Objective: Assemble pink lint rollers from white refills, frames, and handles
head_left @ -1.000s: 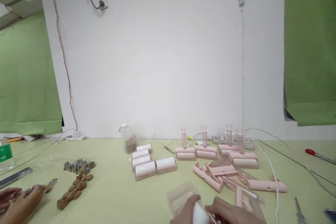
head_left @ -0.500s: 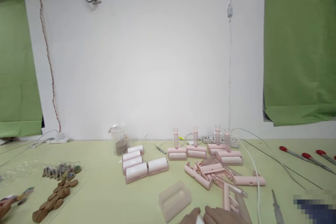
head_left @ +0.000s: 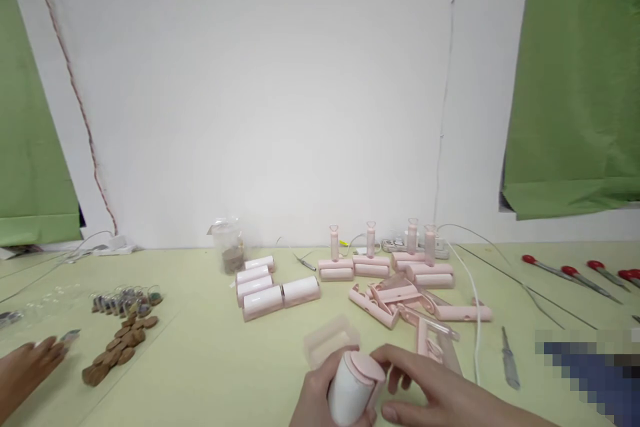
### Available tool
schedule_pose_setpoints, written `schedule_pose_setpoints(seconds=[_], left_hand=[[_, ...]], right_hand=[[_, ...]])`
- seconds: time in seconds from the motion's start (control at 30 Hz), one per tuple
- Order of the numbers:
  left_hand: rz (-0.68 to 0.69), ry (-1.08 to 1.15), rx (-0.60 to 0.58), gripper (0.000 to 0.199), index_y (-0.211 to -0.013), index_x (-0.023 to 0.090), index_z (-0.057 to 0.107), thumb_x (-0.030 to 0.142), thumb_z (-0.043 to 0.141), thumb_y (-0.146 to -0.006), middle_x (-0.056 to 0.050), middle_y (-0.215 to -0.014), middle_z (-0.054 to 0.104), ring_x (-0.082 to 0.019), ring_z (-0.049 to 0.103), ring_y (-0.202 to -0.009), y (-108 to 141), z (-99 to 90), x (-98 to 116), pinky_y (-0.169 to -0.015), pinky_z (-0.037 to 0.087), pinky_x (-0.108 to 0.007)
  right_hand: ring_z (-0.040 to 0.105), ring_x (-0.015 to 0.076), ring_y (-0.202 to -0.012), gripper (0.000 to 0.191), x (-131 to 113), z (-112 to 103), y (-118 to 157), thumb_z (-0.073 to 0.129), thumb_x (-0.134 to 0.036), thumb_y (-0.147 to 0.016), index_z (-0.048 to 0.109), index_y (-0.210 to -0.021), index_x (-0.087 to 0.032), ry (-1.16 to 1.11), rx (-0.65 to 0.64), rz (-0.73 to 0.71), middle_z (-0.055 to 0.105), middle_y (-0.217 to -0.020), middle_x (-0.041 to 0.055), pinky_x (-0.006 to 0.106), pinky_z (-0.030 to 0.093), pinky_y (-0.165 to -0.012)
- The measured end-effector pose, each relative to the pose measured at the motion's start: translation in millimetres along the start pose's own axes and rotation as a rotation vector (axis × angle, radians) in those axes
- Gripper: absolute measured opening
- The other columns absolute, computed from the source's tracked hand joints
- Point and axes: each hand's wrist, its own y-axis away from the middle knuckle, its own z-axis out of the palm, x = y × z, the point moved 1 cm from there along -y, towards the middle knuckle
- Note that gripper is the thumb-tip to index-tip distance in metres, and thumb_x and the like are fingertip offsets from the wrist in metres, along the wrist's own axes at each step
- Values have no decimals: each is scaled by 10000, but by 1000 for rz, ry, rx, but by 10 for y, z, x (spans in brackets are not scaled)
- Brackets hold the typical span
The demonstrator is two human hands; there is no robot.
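My left hand (head_left: 316, 392) is wrapped round a white roll (head_left: 346, 392) at the bottom centre, its pink end cap facing up. At the cap's right edge, my right hand (head_left: 430, 377) touches with its fingertips, the thumb apart below. Just behind lies a translucent pink frame-like part (head_left: 331, 337), partly hidden by my left hand. Loose pink holder parts (head_left: 375, 307) are piled behind my right hand. Assembled pink rollers (head_left: 371, 267) with upright handles stand near the wall, and white rolls (head_left: 263, 301) lie to the left of them.
Another person's hand (head_left: 40, 357) is at the left edge, near brown discs (head_left: 114, 353) and small clear domed items (head_left: 125, 300). A clear plastic container (head_left: 231, 250) stands by the wall. A white cable (head_left: 475, 307), a screwdriver (head_left: 510, 360) and red-handled tools (head_left: 565, 273) lie on the right.
Both my hands have come up into view with the white roll, now upright with its pink cap showing. The other person's hand reaches farther in, and the view has tilted down.
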Motion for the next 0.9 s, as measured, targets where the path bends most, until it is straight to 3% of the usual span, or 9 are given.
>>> schedule_pose_setpoints(seconds=[0.1,0.2,0.27,0.37,0.43,0.53,0.67,0.73,0.9], left_hand=[[52,85,53,512,-1076,195,544,210,645,-574,-61,-941,634,-256,579,-845,-32,20,163,-753,462,-319],[105,118,-3,851,-1268,194,337,215,714,-506,-92,-1168,504,-282,454,-1083,-117,-94,182,-944,352,-366],[139,53,-25,1100,-1335,198,158,230,778,-427,-109,-1271,373,-293,325,-1191,-191,-245,72,-1013,248,-394],[49,-73,54,1201,-1336,189,76,246,807,-385,-124,-1247,332,-293,294,-1196,-276,-466,-238,-1012,220,-402],[-25,-56,86,1024,-1311,159,113,220,740,-504,-93,-1101,430,-251,419,-1081,-289,-544,-443,-982,261,-378],[-37,37,-15,798,-1256,167,202,144,650,-596,-43,-969,512,-195,490,-973,-259,-569,-596,-950,296,-333],[-19,140,-197,678,-1169,196,333,127,670,-585,-34,-1027,547,-197,495,-998,-223,-583,-544,-901,346,-313],[-14,153,-235,586,-1115,201,387,122,654,-600,-30,-1060,548,-199,496,-1004,-226,-599,-499,-880,362,-309],[9,85,-264,535,-1092,199,420,123,641,-610,-28,-1042,544,-207,486,-1013,-239,-621,-512,-897,349,-321]], right_hand=[[566,184,-854,244,19,78,-94,548,-383,-783,541,-949,-204,-286,26,-25,606,-913,34,290,449,-763],[545,211,-953,287,84,79,-237,558,-395,-779,536,-975,-186,-475,103,-84,592,-971,59,331,442,-832],[524,214,-990,308,108,6,-339,514,-404,-809,514,-1037,-197,-492,192,-111,573,-1025,68,347,428,-857],[501,221,-1011,332,96,-119,-502,465,-413,-833,494,-1098,-215,-354,259,-141,552,-1077,72,353,418,-856],[483,220,-1031,342,68,-146,-616,425,-411,-854,485,-1136,-226,-248,238,-178,537,-1110,68,344,416,-850],[501,202,-979,335,26,-61,-763,387,-392,-876,500,-1149,-233,-50,160,-251,553,-1055,59,321,416,-819],[520,196,-821,283,29,194,-834,429,-369,-864,575,-1076,-253,323,39,-286,549,-862,46,310,411,-723],[515,184,-798,262,62,313,-817,423,-345,-870,577,-1065,-264,369,-10,-283,528,-845,38,289,410,-700],[449,217,-952,372,149,422,-734,577,-349,-777,517,-1123,-225,366,142,-218,468,-1021,70,338,378,-816]])
